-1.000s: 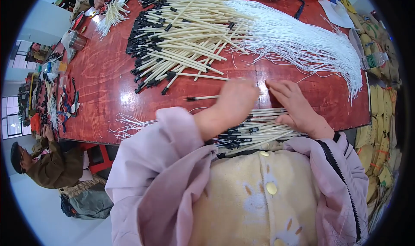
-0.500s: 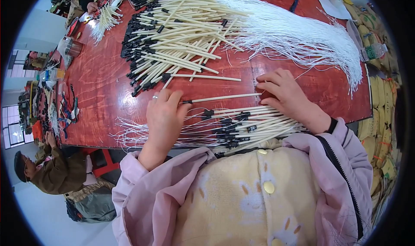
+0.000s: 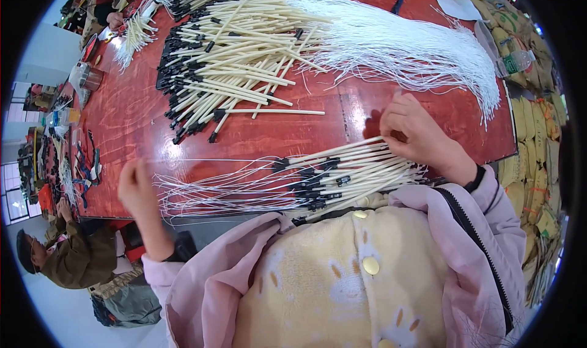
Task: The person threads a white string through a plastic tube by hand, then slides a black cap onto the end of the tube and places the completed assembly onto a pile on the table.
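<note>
In front of me lies a row of thin cream tubes (image 3: 361,168) with black end pieces (image 3: 315,172). White cords (image 3: 208,189) trail from their left ends. My left hand (image 3: 139,192), blurred by motion, is closed at the left end of one white cord, stretched nearly straight toward the topmost tube. My right hand (image 3: 419,131) is closed, fingers curled, at that tube's right end; its grip is partly hidden by the fingers. Beyond my hands lies a big heap of similar tubes (image 3: 244,73), its long white cords (image 3: 403,48) fanning out to the right.
The red table (image 3: 116,183) has its near edge against my body. At the far left, another person's hand (image 3: 115,21) is by a small bundle of tubes (image 3: 136,36). Another person (image 3: 79,256) sits left. A plastic bottle (image 3: 516,62) and stacked sacks (image 3: 529,140) are at right.
My left hand has moved from the tube's black end far to the left, and a cord now stretches toward it. The tube has come down onto the row. My right hand has curled further.
</note>
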`<action>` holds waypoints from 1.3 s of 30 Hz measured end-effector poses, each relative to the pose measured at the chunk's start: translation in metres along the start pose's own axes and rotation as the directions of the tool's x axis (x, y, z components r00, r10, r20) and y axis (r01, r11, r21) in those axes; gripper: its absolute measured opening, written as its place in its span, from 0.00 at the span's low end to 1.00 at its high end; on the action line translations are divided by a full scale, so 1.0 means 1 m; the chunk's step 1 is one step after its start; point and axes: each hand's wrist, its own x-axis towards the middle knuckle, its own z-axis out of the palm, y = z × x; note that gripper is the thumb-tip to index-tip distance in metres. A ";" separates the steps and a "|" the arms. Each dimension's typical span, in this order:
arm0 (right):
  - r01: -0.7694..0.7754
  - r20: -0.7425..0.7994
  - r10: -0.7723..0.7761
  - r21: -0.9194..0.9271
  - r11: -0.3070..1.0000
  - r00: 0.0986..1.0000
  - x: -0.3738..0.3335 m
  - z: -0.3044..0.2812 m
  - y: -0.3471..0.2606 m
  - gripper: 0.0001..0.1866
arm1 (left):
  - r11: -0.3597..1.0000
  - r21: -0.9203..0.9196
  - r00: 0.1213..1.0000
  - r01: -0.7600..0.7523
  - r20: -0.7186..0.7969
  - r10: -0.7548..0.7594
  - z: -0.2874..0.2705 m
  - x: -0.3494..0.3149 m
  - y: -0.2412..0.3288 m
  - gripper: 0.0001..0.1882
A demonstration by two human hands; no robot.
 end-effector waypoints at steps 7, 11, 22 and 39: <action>-0.109 0.169 0.079 0.175 0.978 0.982 -0.036 -0.036 -0.015 0.11 | 0.948 0.294 0.971 0.122 0.162 -0.176 -0.077 -0.036 -0.074 0.10; -0.164 0.190 0.137 0.136 0.977 0.972 -0.044 -0.040 -0.015 0.12 | 0.896 0.423 0.989 -0.134 0.106 0.098 -0.040 -0.040 -0.010 0.09; -0.198 -0.149 0.177 -0.138 0.970 0.973 0.004 0.013 0.032 0.29 | 0.803 -0.116 0.661 -0.584 0.507 0.554 0.180 -0.021 0.225 0.12; -0.203 -0.223 0.166 -0.154 0.967 0.961 -0.012 0.007 0.032 0.32 | 0.708 -0.171 0.430 -0.685 0.690 0.582 0.132 -0.048 0.158 0.03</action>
